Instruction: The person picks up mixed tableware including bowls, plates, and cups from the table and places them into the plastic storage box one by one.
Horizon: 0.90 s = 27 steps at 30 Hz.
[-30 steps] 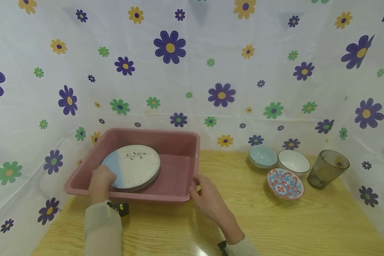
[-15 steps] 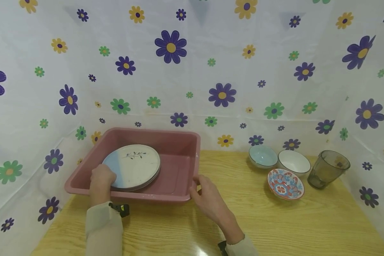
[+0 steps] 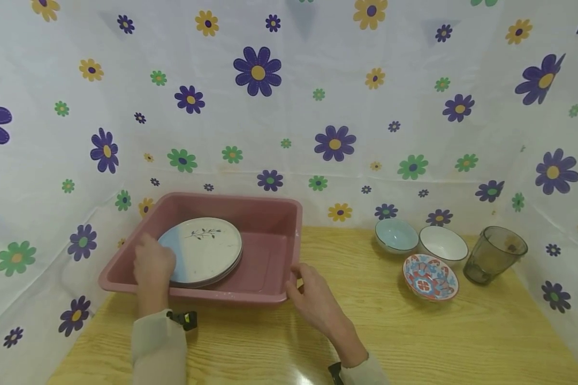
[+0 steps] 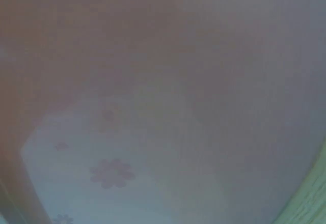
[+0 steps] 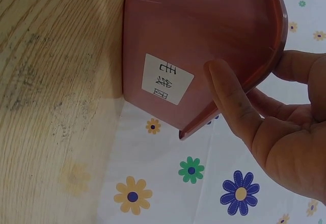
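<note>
Head view: stacked plates (image 3: pixel 204 251) lie in the left part of the tub (image 3: pixel 231 297). Left hand (image 3: pixel 155 264) is at their left edge; whether it grips cannot be told. An uneven push could slide the upper plate. Bare floor remains right of the stack; open table (image 3: pixel 351 278) separates tub and patterned bowl (image 3: pixel 431 278). Left wrist view: blurred. Right wrist view: right hand (image 5: pixel 290 137) pinches the tub's rim; slackening could let it shift.

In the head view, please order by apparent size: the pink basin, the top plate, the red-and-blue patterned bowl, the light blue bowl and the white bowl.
1. Pink basin
2. Top plate
3. Red-and-blue patterned bowl
Not ranked further: light blue bowl and white bowl look too alike.
</note>
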{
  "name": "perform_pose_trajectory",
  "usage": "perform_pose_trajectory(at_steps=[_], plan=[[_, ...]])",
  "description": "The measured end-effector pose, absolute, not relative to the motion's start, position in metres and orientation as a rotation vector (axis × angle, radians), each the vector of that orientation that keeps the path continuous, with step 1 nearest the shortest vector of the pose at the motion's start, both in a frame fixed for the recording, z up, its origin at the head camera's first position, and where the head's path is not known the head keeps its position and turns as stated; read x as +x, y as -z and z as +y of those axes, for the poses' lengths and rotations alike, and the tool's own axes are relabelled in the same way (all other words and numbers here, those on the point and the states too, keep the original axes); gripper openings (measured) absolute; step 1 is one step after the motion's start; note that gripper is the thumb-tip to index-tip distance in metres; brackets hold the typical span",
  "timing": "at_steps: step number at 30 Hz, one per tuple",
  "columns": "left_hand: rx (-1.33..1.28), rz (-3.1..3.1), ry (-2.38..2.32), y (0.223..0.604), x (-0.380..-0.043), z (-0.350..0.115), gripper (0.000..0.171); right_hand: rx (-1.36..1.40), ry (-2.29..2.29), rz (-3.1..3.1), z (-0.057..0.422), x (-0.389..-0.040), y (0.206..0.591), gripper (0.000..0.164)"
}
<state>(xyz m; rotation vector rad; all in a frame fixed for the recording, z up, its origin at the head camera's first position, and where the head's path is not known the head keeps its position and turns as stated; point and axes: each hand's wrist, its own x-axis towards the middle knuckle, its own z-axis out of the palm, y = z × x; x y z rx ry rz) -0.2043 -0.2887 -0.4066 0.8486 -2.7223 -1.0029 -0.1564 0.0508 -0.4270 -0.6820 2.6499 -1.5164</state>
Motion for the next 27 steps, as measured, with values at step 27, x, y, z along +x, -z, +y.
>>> perform_pose_trajectory(at_steps=[27], plan=[[0.357, -2.264, 0.908, 0.409, -0.19, -0.262, 0.042, -0.662, 1.554, 2.61, 0.052, -0.158, 0.427, 0.035]])
